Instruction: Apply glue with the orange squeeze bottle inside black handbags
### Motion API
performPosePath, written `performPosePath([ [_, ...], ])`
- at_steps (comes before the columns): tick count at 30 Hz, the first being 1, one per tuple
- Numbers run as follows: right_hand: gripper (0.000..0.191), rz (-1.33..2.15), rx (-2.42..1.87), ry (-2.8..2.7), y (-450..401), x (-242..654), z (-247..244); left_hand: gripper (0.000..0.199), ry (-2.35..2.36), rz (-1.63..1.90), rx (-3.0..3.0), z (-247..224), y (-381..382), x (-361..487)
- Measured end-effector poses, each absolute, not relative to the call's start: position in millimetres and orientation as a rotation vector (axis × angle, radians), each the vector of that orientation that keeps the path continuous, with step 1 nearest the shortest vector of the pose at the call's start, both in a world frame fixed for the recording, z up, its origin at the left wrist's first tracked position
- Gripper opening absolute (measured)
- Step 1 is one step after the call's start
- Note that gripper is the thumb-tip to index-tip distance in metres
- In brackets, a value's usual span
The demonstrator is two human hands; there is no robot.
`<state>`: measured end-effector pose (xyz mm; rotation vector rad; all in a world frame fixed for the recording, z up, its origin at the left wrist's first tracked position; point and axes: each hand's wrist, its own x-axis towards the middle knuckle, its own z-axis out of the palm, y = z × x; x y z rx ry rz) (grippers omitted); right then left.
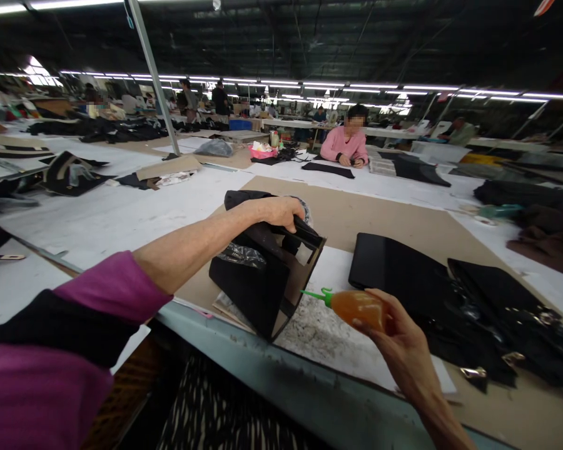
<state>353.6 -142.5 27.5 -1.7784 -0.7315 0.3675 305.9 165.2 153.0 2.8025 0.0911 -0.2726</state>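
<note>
My left hand (284, 214) is closed on the upper edge of a black bag (251, 290), which stands tilted with its mouth facing right. Its brownish lining and some clear plastic wrap show. In my right hand (398, 325) is a squeeze bottle (359, 307) of amber liquid, looking like glue, with a green nozzle. The bottle lies level, and its tip points left at the lower edge of the bag's opening; whether it touches cannot be made out. Beneath the bag is a white, stained board (326, 334).
Black bag pieces with metal fittings (473, 373) lie to the right on brown card (394, 215). Across the table a person in pink (344, 147) handles dark material. A metal post (154, 75) rises at the back left. The table's front edge (244, 356) runs below my hands.
</note>
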Motion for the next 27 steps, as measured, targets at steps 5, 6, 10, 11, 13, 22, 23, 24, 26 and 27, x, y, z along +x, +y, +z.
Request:
performPosePath([
  [5, 0.053, 0.418, -1.787, -0.726, -143.0, 344.7, 17.7, 0.021, 0.086, -0.249, 2.814, 151.8, 164.2, 304.5],
  [6, 0.052, 0.419, -1.786, -0.728, -143.1, 343.1, 16.0, 0.021, 0.086, -0.248, 2.818, 151.7, 163.8, 304.0],
  [10, 0.052, 0.416, -1.814, -0.735, -144.0, 338.0, 9.2, 0.022, 0.091, -0.249, 2.844, 152.2, 159.6, 300.8],
  [11, 0.052, 0.417, -1.821, -0.741, -144.1, 336.8, 7.4, 0.022, 0.091, -0.248, 2.852, 152.5, 158.1, 299.9],
  [13, 0.051, 0.417, -1.836, -0.753, -144.1, 334.6, 3.2, 0.02, 0.094, -0.244, 2.876, 153.0, 155.0, 297.8],
  [22, 0.053, 0.528, -1.773, -0.699, -146.4, 332.7, -18.4, 0.017, -0.045, -0.11, 2.996, 148.0, 146.2, 273.1],
  [23, 0.053, 0.553, -1.749, -0.667, -146.7, 333.8, -19.4, 0.016, -0.041, -0.091, 3.021, 146.8, 145.1, 268.7],
  [24, 0.053, 0.576, -1.721, -0.634, -146.9, 335.0, -20.0, 0.016, -0.024, -0.082, 3.051, 146.1, 143.9, 264.3],
  [26, 0.054, 0.616, -1.669, -0.575, -146.2, 337.3, -21.0, 0.015, 0.015, -0.078, 3.116, 146.4, 141.8, 255.6],
  [27, 0.054, 0.631, -1.648, -0.553, -145.4, 338.2, -21.4, 0.016, 0.028, -0.072, 3.141, 147.8, 141.2, 251.4],
])
